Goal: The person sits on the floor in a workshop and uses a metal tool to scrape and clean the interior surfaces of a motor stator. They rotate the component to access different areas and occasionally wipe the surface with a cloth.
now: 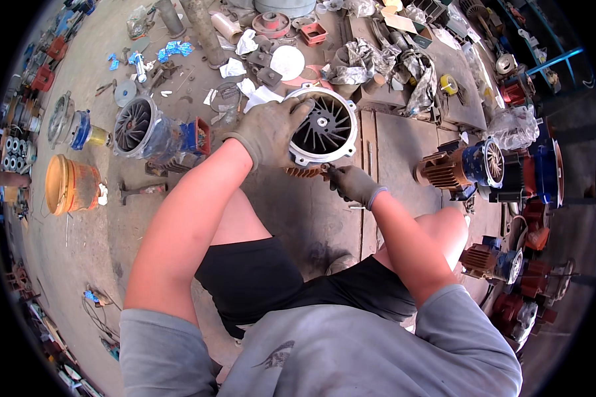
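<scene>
A motor with a round silver flange [348,147] stands upright in front of me, its black finned fan wheel [319,135] facing up. Copper-brown cooling ribs [302,172] show below the flange. My left hand [269,130], in a grey-brown work glove, grips the left side of the flange, fingers curled over the rim. On the lower right, my gloved right hand [356,185] is closed beside the housing, just under the rim. Its fingertips pinch something small and dark against the motor's side; what it is stays hidden.
Another motor with a bladed fan [134,126] lies at the left, near an orange bucket [61,184]. More motors, one blue and copper-coloured [467,165], stand at the right. Rags, plastic sheeting [420,83], a red square part [313,33] and a yellow tape roll [449,84] lie ahead.
</scene>
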A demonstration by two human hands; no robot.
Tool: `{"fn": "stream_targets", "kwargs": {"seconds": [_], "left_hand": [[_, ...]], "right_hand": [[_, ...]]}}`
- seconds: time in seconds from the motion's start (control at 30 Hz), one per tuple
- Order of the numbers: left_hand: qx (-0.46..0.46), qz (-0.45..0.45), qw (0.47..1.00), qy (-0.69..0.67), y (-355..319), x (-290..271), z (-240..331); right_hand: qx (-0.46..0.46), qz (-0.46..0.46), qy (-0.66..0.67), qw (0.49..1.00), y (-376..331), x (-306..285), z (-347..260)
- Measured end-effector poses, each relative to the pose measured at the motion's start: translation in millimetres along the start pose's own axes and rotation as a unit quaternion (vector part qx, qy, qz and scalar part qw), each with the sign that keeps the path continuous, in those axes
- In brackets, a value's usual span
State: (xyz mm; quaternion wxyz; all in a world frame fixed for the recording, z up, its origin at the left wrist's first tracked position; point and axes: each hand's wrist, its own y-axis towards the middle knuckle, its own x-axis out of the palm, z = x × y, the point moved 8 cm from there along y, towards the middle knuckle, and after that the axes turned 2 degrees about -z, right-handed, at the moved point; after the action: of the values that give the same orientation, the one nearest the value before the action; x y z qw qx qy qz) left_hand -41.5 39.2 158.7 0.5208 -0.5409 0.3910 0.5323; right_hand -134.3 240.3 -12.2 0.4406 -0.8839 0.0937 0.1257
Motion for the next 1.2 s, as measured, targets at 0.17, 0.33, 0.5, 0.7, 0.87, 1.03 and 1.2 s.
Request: {"fn": "stream_targets", "kwargs": {"seconds": [0.17, 0.33, 0.5, 0.7, 0.87, 1.03, 1.2], "left_hand": [[0.01, -0.008, 1.0, -0.003, 7, 2, 2], [0.004, 0.012, 1.0, -0.001, 1, 4, -1], [0.004, 0.019, 0.999, 0.045, 4, 2, 4], [-0.033, 0.061, 0.997, 0.014, -1, 5, 11], [-0.09, 0.077, 0.993, -0.013, -11, 6, 23], [-0.071, 0.11, 0.991, -0.011, -10, 4, 24], [-0.042, 0.147, 0.988, -0.01, -13, 10, 21]], "right_hand": [[-0.001, 0.045, 0.21, 0.977, 9, 23, 30], [0.022, 0.061, 0.244, 0.968, -8, 41, 13], [-0.005, 0.064, 0.37, 0.927, -14, 55, -1], [0.029, 0.107, 0.462, 0.88, 5, 61, 15], [0.033, 0.16, 0.421, 0.892, 3, 40, 31], [-0.014, 0.248, 0.449, 0.858, 14, 64, 32], [-0.015, 0.146, 0.421, 0.895, 2, 46, 29]]}}
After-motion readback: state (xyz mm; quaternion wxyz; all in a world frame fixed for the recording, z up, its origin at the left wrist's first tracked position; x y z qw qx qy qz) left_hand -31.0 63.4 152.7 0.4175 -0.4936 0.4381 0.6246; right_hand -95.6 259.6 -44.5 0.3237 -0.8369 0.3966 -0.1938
